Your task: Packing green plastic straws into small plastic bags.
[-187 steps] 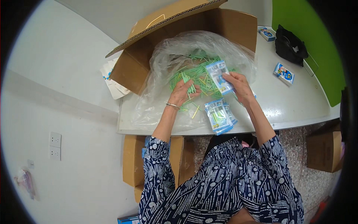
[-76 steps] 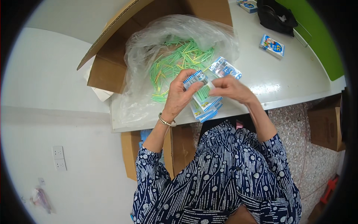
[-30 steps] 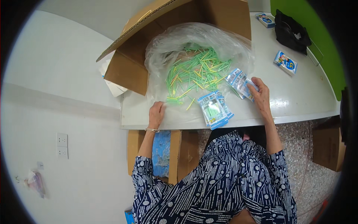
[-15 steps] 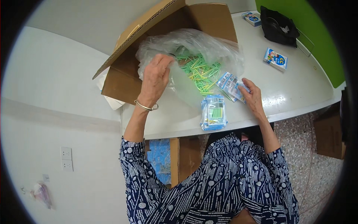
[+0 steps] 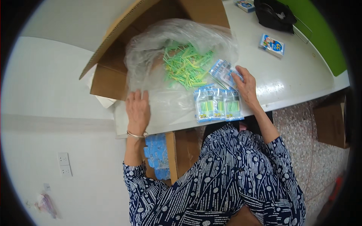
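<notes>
A clear plastic bag (image 5: 147,60) lies spread open, with a heap of short, thin green and yellow sticks (image 5: 186,66) on it. My left hand (image 5: 137,113) rests on the bag's near left part, its fingers stretched forward and nothing visible in them. My right hand (image 5: 247,88) grips small clear packets (image 5: 222,71) with blue striped ends at the right of the heap; how many is hidden. Just nearer than these, several filled packets (image 5: 219,105) lie overlapping side by side near the table's front edge, green sticks showing through them.
A large open cardboard box (image 5: 109,81) lies around the bag's far side. On the white table (image 5: 279,83) are a blue and white small box (image 5: 272,45), another small box (image 5: 246,5) and a black bag (image 5: 274,17). Below the edge, blue flattened packs (image 5: 156,154) fill a carton.
My left hand has come down from above the bag onto its near left part. The stacked packets now lie spread side by side. My right hand still holds its packets. The whole view has shifted.
</notes>
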Tool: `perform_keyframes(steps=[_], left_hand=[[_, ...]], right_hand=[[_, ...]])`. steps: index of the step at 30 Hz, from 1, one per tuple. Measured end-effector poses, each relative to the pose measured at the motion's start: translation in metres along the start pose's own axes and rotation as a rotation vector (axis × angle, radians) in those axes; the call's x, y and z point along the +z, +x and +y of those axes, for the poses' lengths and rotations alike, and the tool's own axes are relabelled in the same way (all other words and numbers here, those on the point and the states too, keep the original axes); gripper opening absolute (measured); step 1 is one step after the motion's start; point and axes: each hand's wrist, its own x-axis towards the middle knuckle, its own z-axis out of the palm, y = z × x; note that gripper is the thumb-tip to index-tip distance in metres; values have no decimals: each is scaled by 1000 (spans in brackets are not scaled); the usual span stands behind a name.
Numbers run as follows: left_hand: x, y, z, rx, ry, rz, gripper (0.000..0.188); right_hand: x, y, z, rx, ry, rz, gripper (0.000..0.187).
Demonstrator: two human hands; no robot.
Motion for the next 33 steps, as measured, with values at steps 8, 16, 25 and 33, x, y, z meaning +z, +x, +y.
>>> perform_keyframes(steps=[8,16,25,33], left_hand=[[21,-8,106,-202,-817,-215,34],[82,-8,128,-378,-1152,-153,46],[72,-2,155,-417,-1379,-106,55],[71,-5,189,-509,-1753,-59,58]], right_hand=[[-17,-13,-6,65,260,178,44],[-38,-27,-15,-210,-622,292,54],[-12,-103,-26,-283,-455,-178,47],[9,-117,-19,-397,-230,-263,78]])
